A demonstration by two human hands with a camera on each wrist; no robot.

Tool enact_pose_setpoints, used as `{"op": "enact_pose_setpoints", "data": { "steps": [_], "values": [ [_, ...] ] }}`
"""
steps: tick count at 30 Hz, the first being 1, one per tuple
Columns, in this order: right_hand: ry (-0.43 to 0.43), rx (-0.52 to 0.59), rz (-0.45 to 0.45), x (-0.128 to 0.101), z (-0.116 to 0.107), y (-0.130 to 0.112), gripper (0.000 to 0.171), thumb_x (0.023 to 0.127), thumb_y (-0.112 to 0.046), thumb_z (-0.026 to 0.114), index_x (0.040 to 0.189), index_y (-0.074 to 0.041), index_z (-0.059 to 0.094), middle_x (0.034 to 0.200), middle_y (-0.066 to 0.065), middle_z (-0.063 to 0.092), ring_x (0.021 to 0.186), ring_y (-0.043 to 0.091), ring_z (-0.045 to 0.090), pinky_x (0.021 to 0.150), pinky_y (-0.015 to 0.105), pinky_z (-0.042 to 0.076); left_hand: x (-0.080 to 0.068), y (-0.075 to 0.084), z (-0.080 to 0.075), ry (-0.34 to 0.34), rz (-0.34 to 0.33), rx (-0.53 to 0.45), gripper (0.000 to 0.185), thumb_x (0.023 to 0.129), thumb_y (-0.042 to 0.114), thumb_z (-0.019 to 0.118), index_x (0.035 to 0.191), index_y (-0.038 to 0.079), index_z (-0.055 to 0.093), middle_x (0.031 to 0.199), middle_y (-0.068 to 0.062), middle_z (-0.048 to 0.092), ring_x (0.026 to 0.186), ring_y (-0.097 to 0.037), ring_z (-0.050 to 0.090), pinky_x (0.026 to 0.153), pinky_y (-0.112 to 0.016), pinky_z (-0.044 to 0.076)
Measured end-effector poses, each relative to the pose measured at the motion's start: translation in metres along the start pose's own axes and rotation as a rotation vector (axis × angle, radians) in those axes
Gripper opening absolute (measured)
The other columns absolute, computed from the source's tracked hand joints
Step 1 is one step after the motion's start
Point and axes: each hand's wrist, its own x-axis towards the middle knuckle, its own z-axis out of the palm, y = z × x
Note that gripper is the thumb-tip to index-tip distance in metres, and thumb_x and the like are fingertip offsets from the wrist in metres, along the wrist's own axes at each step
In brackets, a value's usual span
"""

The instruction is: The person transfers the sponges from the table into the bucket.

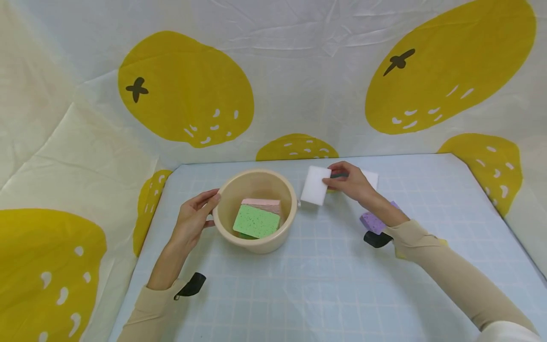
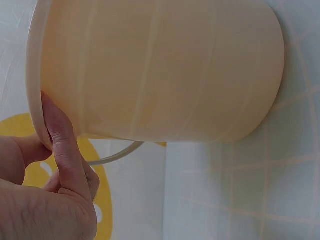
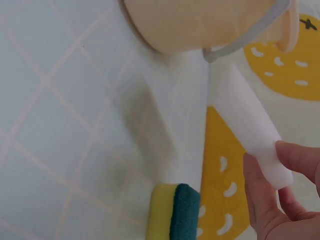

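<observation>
A beige bucket (image 1: 289, 209) stands mid-table with a green sponge (image 1: 256, 222) and a pink sponge (image 1: 261, 205) inside it. My left hand (image 1: 212, 209) holds the bucket at its left rim. In the left wrist view the thumb (image 2: 62, 135) lies against the bucket wall (image 2: 160, 70) just under the rim. Right of the bucket, my right hand (image 1: 329, 176) pinches a white sponge (image 1: 314, 186) by its edge and holds it tilted above the table. The right wrist view shows the white sponge (image 3: 245, 120) between thumb and fingers (image 3: 300, 157), close to the bucket (image 3: 200, 20).
A second white sponge (image 1: 371, 178) lies behind my right hand. A purple sponge (image 1: 372, 221) sits under my right forearm. A yellow sponge with a dark green pad (image 3: 175, 212) lies on the checked mat (image 1: 325, 280). A lemon-print cloth (image 1: 188, 90) walls the back and sides.
</observation>
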Motion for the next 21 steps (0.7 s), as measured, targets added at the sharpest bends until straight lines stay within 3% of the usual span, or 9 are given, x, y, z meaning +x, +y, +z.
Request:
{"op": "enact_pose_setpoints", "data": {
  "steps": [8, 21],
  "values": [
    [-0.029, 0.099, -0.006, -0.008, -0.013, -0.022, 0.054, 0.096, -0.017, 0.075, 0.138, 0.004, 0.048, 0.133, 0.022, 0.053, 0.099, 0.014, 0.07, 0.087, 0.031, 0.06, -0.001, 0.001, 0.0, -0.007, -0.003, -0.001, 0.053, 0.098, 0.041, 0.071, 0.141, 0.013, 0.061, 0.126, 0.0, 0.067, 0.088, -0.009, 0.062, 0.067, -0.024, 0.06],
    [-0.053, 0.096, -0.029, -0.01, -0.019, -0.054, 0.057, 0.097, -0.024, 0.074, 0.141, 0.0, 0.047, 0.139, 0.021, 0.051, 0.116, 0.032, 0.063, 0.087, 0.03, 0.059, 0.0, 0.002, 0.0, -0.014, -0.008, -0.003, 0.052, 0.098, 0.04, 0.071, 0.141, 0.012, 0.061, 0.127, -0.001, 0.067, 0.088, -0.009, 0.062, 0.068, -0.024, 0.061]
  ]
}}
